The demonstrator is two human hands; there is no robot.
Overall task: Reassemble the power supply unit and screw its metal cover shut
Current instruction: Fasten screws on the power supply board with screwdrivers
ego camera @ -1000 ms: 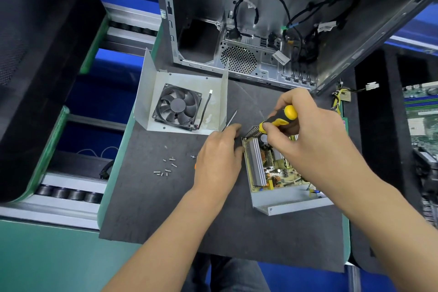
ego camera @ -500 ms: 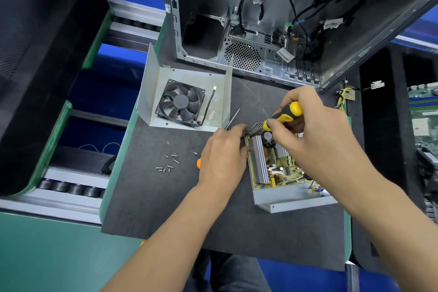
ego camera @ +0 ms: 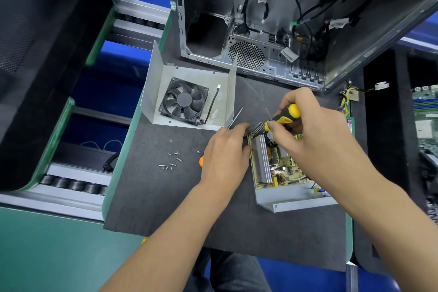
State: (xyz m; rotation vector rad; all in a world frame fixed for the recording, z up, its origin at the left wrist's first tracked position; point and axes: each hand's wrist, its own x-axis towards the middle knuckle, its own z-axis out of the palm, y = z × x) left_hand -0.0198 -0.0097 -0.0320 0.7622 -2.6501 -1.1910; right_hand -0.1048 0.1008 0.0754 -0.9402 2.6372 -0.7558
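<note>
The open power supply base lies on the dark mat, its circuit board and silver heatsink exposed. My right hand grips a yellow-and-black screwdriver, its tip down at the board's far-left corner. My left hand holds the base at its left edge near that corner, fingertips next to the screwdriver tip. The metal cover with the black fan lies open-side up to the far left, apart from the base. Several loose screws lie left of my left hand.
A second screwdriver lies under my left hand, its orange handle end and metal shaft showing. An open computer case stands behind the mat. A conveyor with rollers runs at the left. A green motherboard is at the right edge.
Both hands stay at the base's far-left corner with the screwdriver on the same spot. Only the view has shifted slightly.
</note>
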